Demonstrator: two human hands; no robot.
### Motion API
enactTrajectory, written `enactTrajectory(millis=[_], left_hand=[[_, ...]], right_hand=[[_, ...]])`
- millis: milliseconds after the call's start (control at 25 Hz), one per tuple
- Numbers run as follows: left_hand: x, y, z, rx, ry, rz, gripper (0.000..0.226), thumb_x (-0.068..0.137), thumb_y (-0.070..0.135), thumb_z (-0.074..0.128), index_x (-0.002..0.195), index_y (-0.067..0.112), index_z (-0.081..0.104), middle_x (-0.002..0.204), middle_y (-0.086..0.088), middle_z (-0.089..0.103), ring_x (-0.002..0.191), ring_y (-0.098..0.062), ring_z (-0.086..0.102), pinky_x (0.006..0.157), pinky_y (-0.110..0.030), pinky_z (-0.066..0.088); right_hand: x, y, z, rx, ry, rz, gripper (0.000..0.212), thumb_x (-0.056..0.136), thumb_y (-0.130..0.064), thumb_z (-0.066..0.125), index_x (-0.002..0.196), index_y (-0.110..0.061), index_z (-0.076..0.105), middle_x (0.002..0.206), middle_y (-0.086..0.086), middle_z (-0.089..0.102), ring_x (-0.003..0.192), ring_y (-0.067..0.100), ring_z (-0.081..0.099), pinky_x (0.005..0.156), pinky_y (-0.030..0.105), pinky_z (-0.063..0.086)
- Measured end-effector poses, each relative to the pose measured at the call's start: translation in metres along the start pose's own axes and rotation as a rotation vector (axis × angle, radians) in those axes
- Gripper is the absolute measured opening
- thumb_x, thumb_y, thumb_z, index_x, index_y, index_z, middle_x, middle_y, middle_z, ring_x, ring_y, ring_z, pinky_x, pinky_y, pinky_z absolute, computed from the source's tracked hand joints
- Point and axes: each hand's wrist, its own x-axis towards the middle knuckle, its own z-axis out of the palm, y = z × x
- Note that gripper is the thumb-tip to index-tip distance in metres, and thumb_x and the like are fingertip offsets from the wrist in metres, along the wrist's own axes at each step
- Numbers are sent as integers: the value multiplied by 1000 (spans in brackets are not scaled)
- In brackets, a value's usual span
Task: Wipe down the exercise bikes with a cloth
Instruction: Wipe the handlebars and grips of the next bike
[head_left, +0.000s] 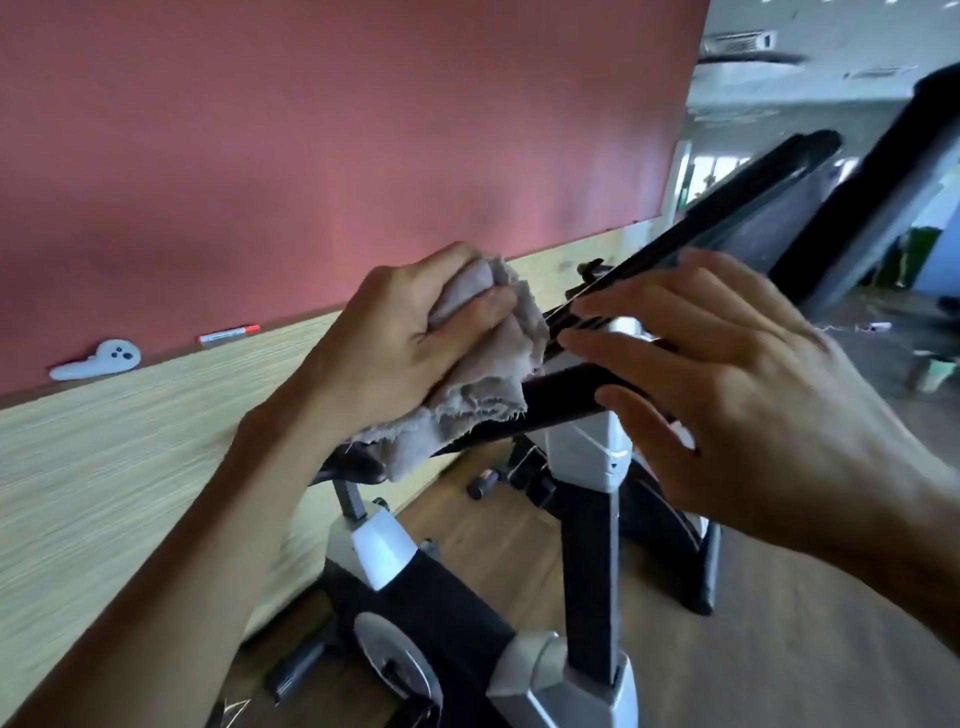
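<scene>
One bike (592, 545) is mid-wipe: the left hand (410, 338) grips the bunched cloth (488, 374) against its black bar (566, 395), the right hand (727, 395) just beside it, fingers spread flat. Frame below and neighbouring bikes likely remain.

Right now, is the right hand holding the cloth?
No. The left hand grips the bunched cloth against the bike's handlebar, while the right hand is spread open with nothing in its fingers.
</scene>
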Motion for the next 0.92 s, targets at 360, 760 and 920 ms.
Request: enactTrajectory(millis=[360,760,920], left_hand=[[72,39,104,-186,-122,196,36,103,42,56,114,7,60,100,-3,70,89,-14,67,74,-31,50],[61,33,114,170,15,272,53,103,55,32,93,12,60,73,-6,68,62,-25,69,51,-28,28],[45,19,113,288,73,312,44,105,47,37,94,11,60,76,-6,66,61,-21,66,49,-29,34]], right_hand=[[-13,85,-57,-233,-214,180,38,104,-18,45,133,-2,62,147,14,54,146,35,37,119,60,23],[-4,59,-52,-177,-234,426,33,103,-8,45,126,4,66,138,19,58,148,40,31,116,65,25],[-2,50,-46,-191,-239,504,31,102,-11,50,127,-1,66,143,13,55,152,37,23,118,63,23]])
